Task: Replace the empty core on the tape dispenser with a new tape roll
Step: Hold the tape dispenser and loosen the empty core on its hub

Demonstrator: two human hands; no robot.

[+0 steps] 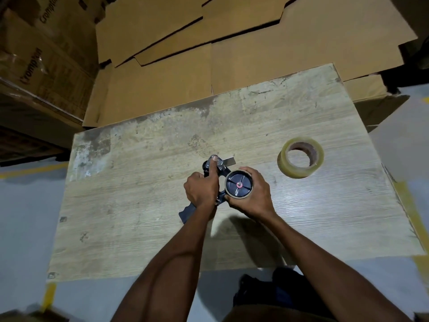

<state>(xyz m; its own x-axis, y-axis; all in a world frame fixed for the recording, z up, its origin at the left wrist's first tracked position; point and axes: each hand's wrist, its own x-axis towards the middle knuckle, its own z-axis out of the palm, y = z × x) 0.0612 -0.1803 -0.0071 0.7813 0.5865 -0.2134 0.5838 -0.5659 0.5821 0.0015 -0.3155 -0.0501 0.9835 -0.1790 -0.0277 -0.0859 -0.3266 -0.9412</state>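
A dark tape dispenser (188, 211) lies on its side in the middle of a worn wooden tabletop (139, 205). My left hand (202, 189) grips its frame near the front, one finger stretched over the metal blade end (228, 161). The empty brown core (239, 198) sits around the dispenser's black wheel (239, 185), which has a red centre. My right hand (254, 194) has its fingers and thumb curled round that core. The new roll of clear tape (300, 160) lies flat on the table to the right, apart from both hands.
Flattened cardboard sheets (209, 43) are piled behind the table. Stacked printed cartons (34, 66) stand at the left. Grey floor with yellow tape lines (50, 296) surrounds the table. A dark shape (278, 293) lies below its near edge.
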